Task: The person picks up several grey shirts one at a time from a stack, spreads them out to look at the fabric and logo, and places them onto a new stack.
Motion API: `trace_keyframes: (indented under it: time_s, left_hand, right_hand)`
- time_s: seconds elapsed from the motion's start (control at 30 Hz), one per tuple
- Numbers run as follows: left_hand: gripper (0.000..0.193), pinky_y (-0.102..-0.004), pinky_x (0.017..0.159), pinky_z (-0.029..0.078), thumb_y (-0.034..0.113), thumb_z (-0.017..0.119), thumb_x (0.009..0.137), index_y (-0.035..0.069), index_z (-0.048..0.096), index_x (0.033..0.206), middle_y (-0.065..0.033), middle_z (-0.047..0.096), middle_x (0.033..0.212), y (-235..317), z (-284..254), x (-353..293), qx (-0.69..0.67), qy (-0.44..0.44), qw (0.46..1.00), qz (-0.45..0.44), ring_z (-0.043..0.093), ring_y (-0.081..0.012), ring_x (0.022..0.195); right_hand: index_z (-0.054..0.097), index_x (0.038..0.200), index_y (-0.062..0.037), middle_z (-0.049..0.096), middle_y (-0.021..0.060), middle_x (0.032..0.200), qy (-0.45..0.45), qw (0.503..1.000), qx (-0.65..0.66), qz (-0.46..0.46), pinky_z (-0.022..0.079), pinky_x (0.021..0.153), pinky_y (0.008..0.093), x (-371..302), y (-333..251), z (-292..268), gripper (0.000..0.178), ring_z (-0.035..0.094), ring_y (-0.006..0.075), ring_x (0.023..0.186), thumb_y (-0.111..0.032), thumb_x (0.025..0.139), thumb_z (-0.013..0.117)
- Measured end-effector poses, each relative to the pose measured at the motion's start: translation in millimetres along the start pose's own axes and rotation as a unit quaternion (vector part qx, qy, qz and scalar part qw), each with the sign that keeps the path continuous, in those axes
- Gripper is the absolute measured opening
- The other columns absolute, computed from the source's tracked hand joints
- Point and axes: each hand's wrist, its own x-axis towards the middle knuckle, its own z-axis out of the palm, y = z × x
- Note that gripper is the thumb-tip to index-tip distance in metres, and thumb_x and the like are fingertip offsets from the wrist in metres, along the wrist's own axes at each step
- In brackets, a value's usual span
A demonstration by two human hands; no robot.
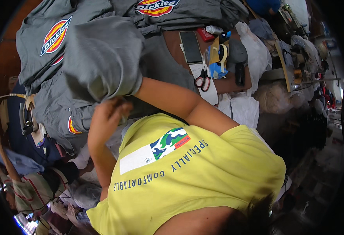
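A grey garment is pulled over my right forearm, and its cloth bunches round the wrist. My right hand is hidden inside it. Close to the garment's lower edge is my left hand, slightly blurred, its fingers curled together. A small pale bit shows by those fingers, too unclear to name. Under and around the raised cloth lie more grey T-shirts with a red, yellow and blue printed emblem. Another grey shirt with the same emblem is spread at the far side.
Right of the shirts, a brown tabletop bears a phone, scissors with red-and-black handles, a tape roll, a red box and a dark cap-like object. White plastic bags hang beside it. Another person works at the lower left.
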Motion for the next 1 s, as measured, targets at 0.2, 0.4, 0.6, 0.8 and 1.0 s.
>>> trace_keyframes:
  time_s: [0.2, 0.4, 0.6, 0.8, 1.0]
  left_hand:
    - [0.029, -0.031, 0.08, 0.042, 0.002, 0.053, 0.076, -0.006, 0.052, 0.104, -0.0179, 0.057, 0.105, -41, 23, 21, 0.112, 0.53, 0.798, 0.264, 0.056, -0.0262, 0.093]
    - [0.053, -0.0419, 0.093, 0.032, 0.009, 0.064, 0.065, 0.0, 0.048, 0.116, -0.0195, 0.045, 0.122, -151, -10, 10, 0.525, 0.431, 0.734, 0.01, 0.04, -0.0322, 0.115]
    - [0.053, -0.0408, 0.089, 0.034, 0.011, 0.064, 0.067, 0.0, 0.047, 0.116, -0.019, 0.047, 0.12, -169, 40, -47, 0.097, 0.032, 0.962, -0.254, 0.043, -0.0302, 0.11]
    - [0.054, -0.0397, 0.086, 0.036, 0.012, 0.065, 0.068, -0.001, 0.047, 0.117, -0.0186, 0.049, 0.117, -160, 30, -64, -0.096, 0.045, 0.966, -0.236, 0.046, -0.0283, 0.104]
    - [0.054, -0.0385, 0.082, 0.039, 0.014, 0.065, 0.069, -0.001, 0.046, 0.118, -0.0181, 0.05, 0.114, -130, 32, -73, -0.189, 0.031, 0.966, -0.173, 0.048, -0.0264, 0.099]
  right_hand:
    - [0.038, 0.121, -0.0026, 0.052, 0.0159, 0.101, 0.005, 1.0, -0.018, -0.007, 0.039, 0.082, 0.0357, -1, 0, 8, 0.046, 0.05, 0.0255, 0.094, -0.026, 0.084, 0.05]
    - [0.038, 0.122, -0.003, 0.05, 0.015, 0.105, -0.048, 0.995, -0.078, -0.026, 0.037, 0.085, 0.0348, -34, 2, 6, 0.045, 0.047, 0.0243, 0.097, -0.026, 0.084, 0.049]
    - [0.037, 0.123, -0.0034, 0.047, 0.0141, 0.109, -0.1, 0.983, -0.154, 0.01, 0.035, 0.087, 0.034, -114, 22, -11, 0.045, 0.045, 0.0231, 0.101, -0.025, 0.085, 0.048]
    - [0.037, 0.124, -0.0037, 0.045, 0.0133, 0.113, -0.089, 0.979, -0.179, 0.036, 0.033, 0.09, 0.0331, -147, 21, -27, 0.045, 0.042, 0.0218, 0.105, -0.024, 0.086, 0.047]
    - [0.036, 0.125, -0.0041, 0.043, 0.0124, 0.118, -0.072, 0.979, -0.183, 0.046, 0.031, 0.092, 0.0323, -147, 22, -37, 0.044, 0.04, 0.0206, 0.109, -0.024, 0.087, 0.046]
